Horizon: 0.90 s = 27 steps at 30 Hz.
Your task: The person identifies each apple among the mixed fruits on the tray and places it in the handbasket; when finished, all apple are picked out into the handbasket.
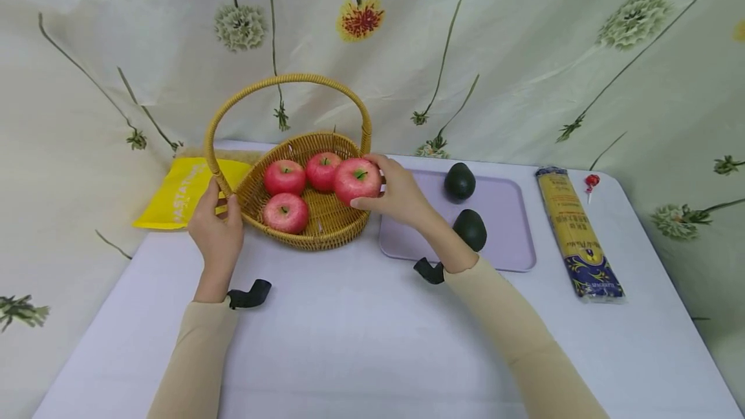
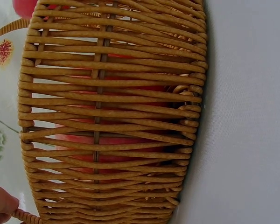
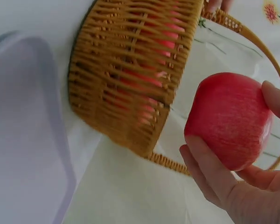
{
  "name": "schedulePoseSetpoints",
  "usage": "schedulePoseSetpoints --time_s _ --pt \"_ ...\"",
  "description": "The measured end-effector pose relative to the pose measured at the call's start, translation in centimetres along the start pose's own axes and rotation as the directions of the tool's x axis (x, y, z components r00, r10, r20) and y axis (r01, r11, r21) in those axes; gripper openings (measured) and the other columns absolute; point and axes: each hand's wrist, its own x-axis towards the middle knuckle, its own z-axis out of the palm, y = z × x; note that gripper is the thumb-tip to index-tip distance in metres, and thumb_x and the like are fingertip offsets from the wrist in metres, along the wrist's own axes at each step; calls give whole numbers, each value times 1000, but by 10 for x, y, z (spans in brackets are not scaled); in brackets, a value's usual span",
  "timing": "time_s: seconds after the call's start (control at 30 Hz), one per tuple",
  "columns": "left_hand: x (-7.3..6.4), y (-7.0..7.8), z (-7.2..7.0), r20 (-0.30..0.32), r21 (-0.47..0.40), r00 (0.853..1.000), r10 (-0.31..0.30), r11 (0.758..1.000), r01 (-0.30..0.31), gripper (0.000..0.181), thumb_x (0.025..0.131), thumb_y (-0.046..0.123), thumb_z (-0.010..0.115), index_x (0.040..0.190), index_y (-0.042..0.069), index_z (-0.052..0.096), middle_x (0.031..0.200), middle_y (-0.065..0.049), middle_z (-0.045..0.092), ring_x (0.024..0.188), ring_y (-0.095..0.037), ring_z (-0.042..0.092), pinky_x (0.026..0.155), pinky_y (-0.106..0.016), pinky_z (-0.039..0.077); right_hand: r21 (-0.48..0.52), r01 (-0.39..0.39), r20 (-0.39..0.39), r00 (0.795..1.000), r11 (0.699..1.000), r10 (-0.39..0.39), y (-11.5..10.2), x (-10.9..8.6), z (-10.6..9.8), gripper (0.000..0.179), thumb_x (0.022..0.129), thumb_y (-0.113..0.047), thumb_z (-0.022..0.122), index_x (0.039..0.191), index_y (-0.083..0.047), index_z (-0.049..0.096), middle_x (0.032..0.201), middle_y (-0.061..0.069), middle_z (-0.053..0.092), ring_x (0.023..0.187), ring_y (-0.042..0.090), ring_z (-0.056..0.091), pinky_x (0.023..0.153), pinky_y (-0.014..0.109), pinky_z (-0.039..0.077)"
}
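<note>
A wicker basket [image 1: 334, 236] with a tall arched handle stands at the back left of the table, and three red apples [image 1: 285, 213] lie inside it. My left hand [image 1: 216, 228] grips the base of the basket's handle at its left side; in the left wrist view only the fingertips [image 2: 2, 204] show at the lower left. My right hand [image 1: 401, 193] holds another red apple [image 3: 229, 120] between thumb and fingers. In the head view this apple overlaps the basket's right rim, and the right wrist view shows it beyond the rim, near the handle.
Right of the basket lies a lilac tray [image 1: 506, 225] bearing two dark avocados [image 1: 460, 181]. Farther right are a spaghetti packet [image 1: 579, 235] and a red lollipop [image 1: 592, 181]. A yellow pasta bag [image 1: 174, 196] sits left of the basket. Flowered cloth [image 1: 407, 50] hangs behind the table.
</note>
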Motion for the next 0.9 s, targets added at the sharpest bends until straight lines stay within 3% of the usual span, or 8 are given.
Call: schedulePoseSetpoints --time_s 0.2,0.4,0.63,0.9 --pt "-2 0 0 4 7 1000 -5 1000 5 41 96 10 58 137 4 56 126 -18 65 99 -34 67 77 -33 55 -88 20 90 996 996 -12 -3 16 23 76 78 -26 81 141 -5 45 134 10 56 120 24 55 98 40 51" --pt "-3 0 0 0 2 1000 -9 1000 9 41 96 10 59 137 3 56 125 -19 66 98 -35 67 74 -7 46 -132 -1 145 989 991 21 1 32 43 84 78 -27 82 146 -2 39 134 13 56 122 26 54 99 40 50" --pt "-2 0 -1 -5 1 1000 -8 1000 8 41 96 10 59 137 4 56 124 -19 66 99 -34 67 74 -3 42 -224 -28 179 981 974 69 4 47 58 86 76 -30 83 144 0 39 132 16 58 125 30 51 103 41 46" --pt "-1 1 -1 -8 -13 1000 0 1000 -1 41 96 9 59 136 3 56 124 -20 66 98 -36 67 72 2 36 -256 -66 200 972 964 120 4 55 69 78 76 -28 83 137 1 44 123 12 62 119 25 55 100 36 48"
